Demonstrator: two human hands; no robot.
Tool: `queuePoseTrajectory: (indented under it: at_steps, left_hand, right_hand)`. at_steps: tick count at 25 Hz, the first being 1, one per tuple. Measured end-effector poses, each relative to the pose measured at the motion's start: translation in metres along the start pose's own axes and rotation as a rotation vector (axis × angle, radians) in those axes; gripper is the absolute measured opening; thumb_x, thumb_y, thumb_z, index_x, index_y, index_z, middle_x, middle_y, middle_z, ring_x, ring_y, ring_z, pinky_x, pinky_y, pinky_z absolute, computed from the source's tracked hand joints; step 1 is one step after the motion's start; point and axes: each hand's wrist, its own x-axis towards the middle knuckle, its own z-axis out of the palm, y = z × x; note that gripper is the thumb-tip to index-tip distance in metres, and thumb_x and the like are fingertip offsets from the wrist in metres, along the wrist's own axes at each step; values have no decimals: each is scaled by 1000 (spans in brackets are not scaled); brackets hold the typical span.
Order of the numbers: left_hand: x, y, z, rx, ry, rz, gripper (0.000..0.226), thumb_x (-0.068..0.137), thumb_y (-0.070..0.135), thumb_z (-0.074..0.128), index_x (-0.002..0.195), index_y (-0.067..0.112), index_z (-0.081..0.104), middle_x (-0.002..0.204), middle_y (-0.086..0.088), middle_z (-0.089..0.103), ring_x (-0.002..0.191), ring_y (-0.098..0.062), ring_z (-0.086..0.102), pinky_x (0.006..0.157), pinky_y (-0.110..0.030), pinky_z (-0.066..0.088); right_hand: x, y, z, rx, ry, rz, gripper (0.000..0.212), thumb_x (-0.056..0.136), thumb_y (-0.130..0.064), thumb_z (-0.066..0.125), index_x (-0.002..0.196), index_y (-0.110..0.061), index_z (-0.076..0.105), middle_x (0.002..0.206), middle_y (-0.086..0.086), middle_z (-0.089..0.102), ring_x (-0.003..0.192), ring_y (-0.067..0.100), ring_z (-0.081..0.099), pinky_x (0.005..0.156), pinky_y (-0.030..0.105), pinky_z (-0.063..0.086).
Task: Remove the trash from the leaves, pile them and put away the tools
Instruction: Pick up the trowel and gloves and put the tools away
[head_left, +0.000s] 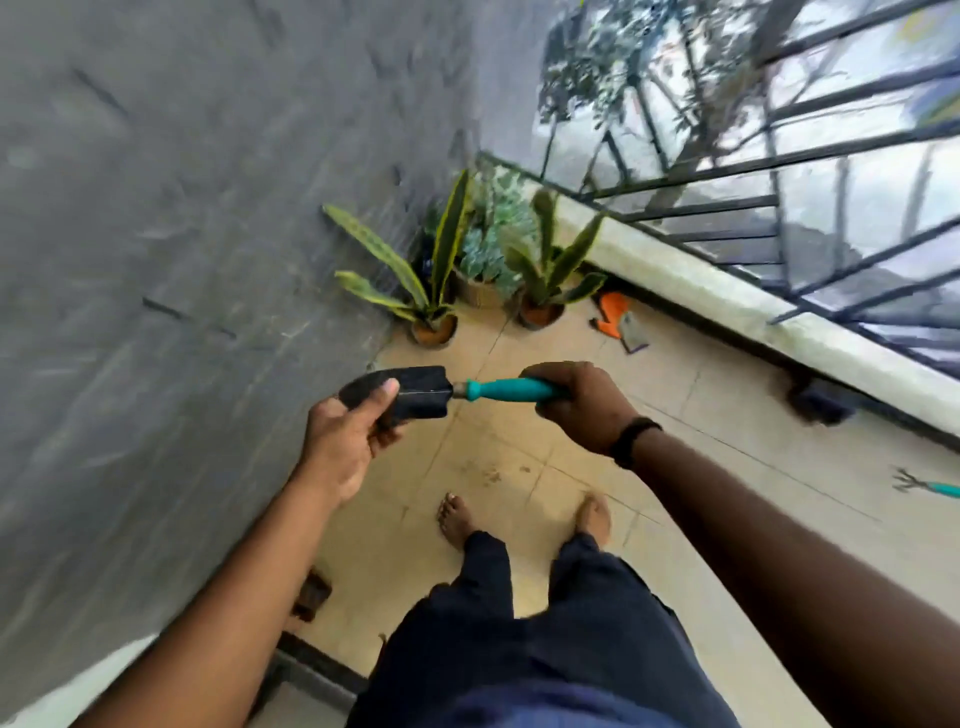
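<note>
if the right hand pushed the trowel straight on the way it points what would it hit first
Most likely the grey wall. The right hand aims the trowel leftward, where the left hand grips its blade. Depth is unclear.

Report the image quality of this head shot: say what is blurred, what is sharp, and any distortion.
Head view: motion blur streaks the grey wall and the railing; the trowel, the left hand on its blade and the right hand on its teal handle are fairly sharp; wide-angle distortion tilts the scene and bends the ledge; light is soft and even, without hard shadows.
</note>
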Motion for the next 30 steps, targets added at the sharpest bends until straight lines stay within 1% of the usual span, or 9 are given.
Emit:
queuePoseTrajectory:
  at_steps: [2,4,6,8,11,15,19,23,30]
  left_hand:
    - [-41,17,30,91,-89,55,9,91,9,70,99,10,67,94,-10,69,68,-12,71,53,-21,56]
    - [-78,16,63,167,-148,87,13,89,6,72,101,8,68,91,-8,71,69,-17,73,51,-21,55]
    - [-116,2,105,263,-251,96,18,88,3,72,105,7,68,90,-9,73,70,-20,73,50,-22,54]
    - [-142,-15,140,325,-336,85,19,88,3,71,106,6,67,89,-10,75,71,-22,75,52,-23,56]
    - [-188,-46,207,400,-456,53,13,91,6,69,103,10,67,86,-11,77,71,-23,76,56,-25,59]
    - [-247,-107,316,500,-556,16,14,98,13,63,112,10,65,83,-7,77,70,-20,75,54,-25,58]
    - [-286,-155,404,530,-604,-44,23,98,15,63,120,10,60,75,-3,76,64,-15,75,51,-23,57]
    - [-319,-188,479,672,-730,-59,5,100,17,59,100,14,63,72,-3,76,61,-13,73,54,-21,58]
    - [-368,-282,623,949,-911,-122,11,103,20,54,101,16,63,94,-8,74,85,-22,71,73,-32,53]
  right_hand:
    - [-47,4,-29,106,97,14,47,86,5,61,126,-18,69,118,-1,69,103,11,60,94,31,48]
    - [-95,24,-48,335,220,44,48,82,14,57,118,-14,73,101,-7,70,80,-1,60,73,21,50]
    - [-151,57,-64,584,350,97,50,81,21,50,110,-12,75,88,-10,66,69,2,56,56,15,44]
    - [-194,88,-71,745,417,153,50,82,21,46,103,-14,76,85,-4,65,66,9,52,53,18,42]
    - [-266,144,-96,999,544,209,40,89,13,43,100,-7,76,86,10,64,61,15,49,53,24,40]
    - [-369,234,-134,1225,840,254,36,90,12,41,94,-1,74,96,27,66,62,25,56,52,28,46]
    - [-447,299,-156,1330,1044,272,31,90,12,48,97,-4,74,91,23,69,63,25,66,57,26,55]
    - [-511,350,-138,1533,1211,327,24,90,13,57,102,-2,72,91,23,70,70,30,70,66,29,62]
    - [-593,435,-142,1749,1607,420,20,89,15,59,100,1,70,92,23,67,68,30,67,79,36,62]
